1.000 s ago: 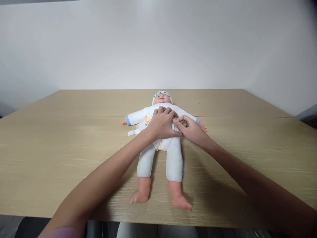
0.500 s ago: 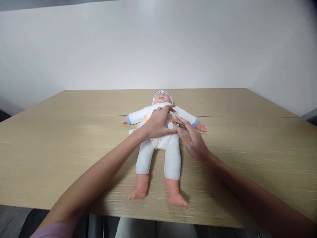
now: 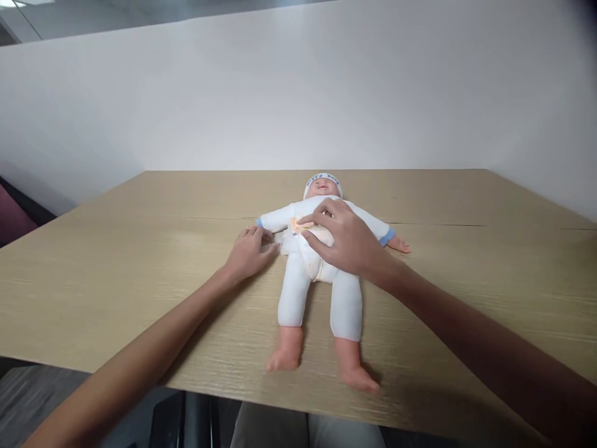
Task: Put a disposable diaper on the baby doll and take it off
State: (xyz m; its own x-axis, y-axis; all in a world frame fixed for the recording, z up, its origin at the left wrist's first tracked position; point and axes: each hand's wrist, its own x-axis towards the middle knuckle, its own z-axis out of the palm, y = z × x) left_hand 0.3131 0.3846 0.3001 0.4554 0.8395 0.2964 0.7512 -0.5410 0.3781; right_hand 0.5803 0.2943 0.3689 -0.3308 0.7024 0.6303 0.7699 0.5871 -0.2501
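Note:
A baby doll (image 3: 296,292) in white clothes with blue cuffs lies on its back, its bare feet toward me. Round its hips is a white diaper (image 3: 310,258) with an orange-patterned waistband. My left hand (image 3: 252,249) rests on the table at the doll's side, fingers curled at the diaper's white side wing, thumb toward it; the fingertips are partly hidden. From the right, my right hand (image 3: 347,239) reaches over the doll's belly. Its thumb and bent fingers close on the front waistband, covering part of the diaper.
The doll lies on a wide wooden table (image 3: 140,280), whose front edge is close to my legs (image 3: 275,429). A pale wall (image 3: 298,93) stands behind the table. At the far left is a dark and maroon object (image 3: 16,214).
My left hand has moved off the doll's belly to the left side of the diaper. My right hand has come from the doll's right side over the diaper front. The view has shifted left.

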